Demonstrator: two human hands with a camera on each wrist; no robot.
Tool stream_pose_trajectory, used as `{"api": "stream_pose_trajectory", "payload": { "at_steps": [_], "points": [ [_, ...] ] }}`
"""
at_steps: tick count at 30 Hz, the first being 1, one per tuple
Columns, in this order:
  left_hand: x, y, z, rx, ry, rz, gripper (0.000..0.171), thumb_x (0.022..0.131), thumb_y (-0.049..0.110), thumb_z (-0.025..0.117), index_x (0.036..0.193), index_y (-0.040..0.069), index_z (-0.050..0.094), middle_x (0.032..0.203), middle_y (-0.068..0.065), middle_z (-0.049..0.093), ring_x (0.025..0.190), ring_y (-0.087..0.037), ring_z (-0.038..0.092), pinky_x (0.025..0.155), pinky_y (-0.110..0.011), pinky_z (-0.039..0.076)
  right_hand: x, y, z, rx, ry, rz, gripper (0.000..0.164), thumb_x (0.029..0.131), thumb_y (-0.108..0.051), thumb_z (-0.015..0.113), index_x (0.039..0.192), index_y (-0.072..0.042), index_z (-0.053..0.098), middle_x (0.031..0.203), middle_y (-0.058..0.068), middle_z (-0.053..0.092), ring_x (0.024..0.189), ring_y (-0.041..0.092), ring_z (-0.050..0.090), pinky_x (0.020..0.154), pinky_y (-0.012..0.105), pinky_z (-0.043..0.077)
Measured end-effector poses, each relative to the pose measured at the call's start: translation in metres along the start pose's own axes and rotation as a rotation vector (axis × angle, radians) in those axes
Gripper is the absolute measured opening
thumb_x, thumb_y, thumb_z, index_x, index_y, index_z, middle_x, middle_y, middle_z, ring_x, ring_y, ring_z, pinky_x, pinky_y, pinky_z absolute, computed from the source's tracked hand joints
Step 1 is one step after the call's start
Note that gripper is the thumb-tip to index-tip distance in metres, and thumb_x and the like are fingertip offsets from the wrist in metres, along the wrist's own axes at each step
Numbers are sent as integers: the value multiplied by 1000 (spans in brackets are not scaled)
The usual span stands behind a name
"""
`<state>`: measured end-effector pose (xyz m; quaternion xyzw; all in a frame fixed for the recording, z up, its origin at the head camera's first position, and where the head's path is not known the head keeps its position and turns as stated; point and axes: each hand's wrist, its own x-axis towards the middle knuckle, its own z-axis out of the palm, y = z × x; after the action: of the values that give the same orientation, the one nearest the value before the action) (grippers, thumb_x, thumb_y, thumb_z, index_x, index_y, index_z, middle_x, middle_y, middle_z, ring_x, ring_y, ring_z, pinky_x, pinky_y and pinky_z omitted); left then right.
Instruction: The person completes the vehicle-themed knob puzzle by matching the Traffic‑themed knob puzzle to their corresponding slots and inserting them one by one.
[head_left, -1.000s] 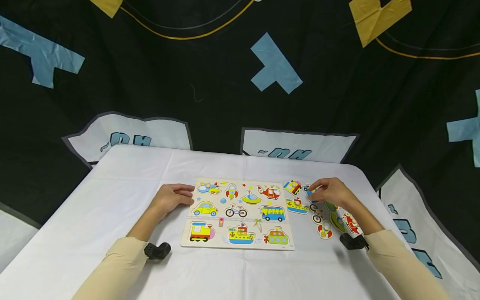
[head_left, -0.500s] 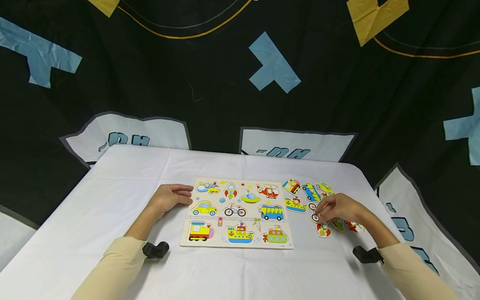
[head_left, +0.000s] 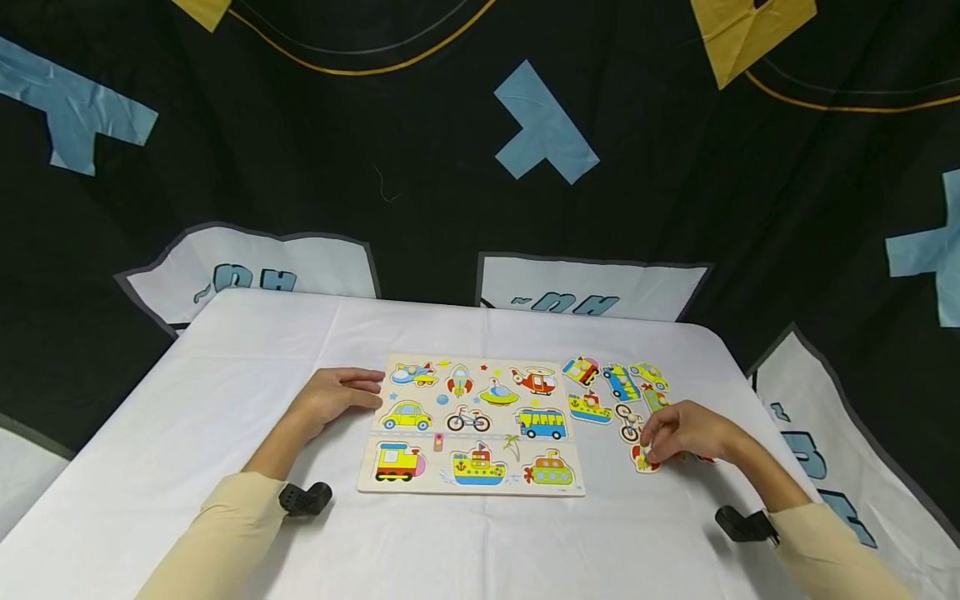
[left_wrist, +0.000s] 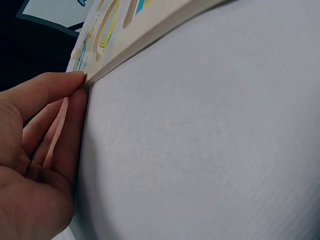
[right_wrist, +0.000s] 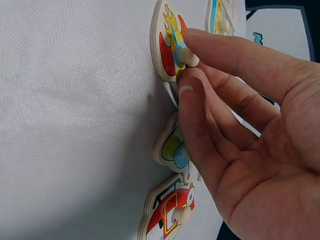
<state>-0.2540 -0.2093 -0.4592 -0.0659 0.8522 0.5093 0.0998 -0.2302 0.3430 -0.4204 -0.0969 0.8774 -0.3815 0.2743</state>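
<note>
A wooden knob puzzle board (head_left: 495, 492) printed with vehicles lies in the middle of the white table. At its left edge my left hand (head_left: 339, 400) touches the board with nearly straight fingers; in the left wrist view the fingertips meet the board's corner. On the right, my right hand (head_left: 693, 433) reaches down to a rocket puzzle piece (right_wrist: 167, 47), thumb and fingers around its wooden knob (right_wrist: 189, 56). The rocket lies at the near end of a group of loose pieces. Close under the hand are a green-and-blue piece (right_wrist: 172, 150) and a red helicopter piece (right_wrist: 170, 210).
Other loose pieces lie right of the board: a train (head_left: 581, 371), a ship (head_left: 589, 408), a bus (head_left: 621, 383), a car (head_left: 649, 375) and a bicycle (head_left: 628, 423). Behind the white-clothed table (head_left: 420, 542) hangs a black cloth (head_left: 337, 158).
My right hand has moved from the bus piece toward me, past the bicycle, to the rocket. The bus and car pieces have come into sight. My left hand has stayed at the board's edge.
</note>
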Motion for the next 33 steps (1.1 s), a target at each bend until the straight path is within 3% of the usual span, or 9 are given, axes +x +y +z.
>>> {"api": "stream_pose_trajectory", "payload": {
  "at_steps": [11,33],
  "points": [
    [0,1,-2,-31,-15,-9,54,81,18,83,132,11,68,110,-4,77,102,-11,68,83,-20,52,-3,2,4,58,-10,-10,26,82,-10,82,99,5,68,77,9,73,65,16,60,59,29,50],
    [3,-2,1,-23,10,-6,52,82,18,82,132,11,69,108,-2,78,103,-14,68,83,-23,51,-1,-2,4,-24,36,-8,21,81,-13,82,93,1,71,72,5,70,61,15,56,55,27,46]
  ]
}}
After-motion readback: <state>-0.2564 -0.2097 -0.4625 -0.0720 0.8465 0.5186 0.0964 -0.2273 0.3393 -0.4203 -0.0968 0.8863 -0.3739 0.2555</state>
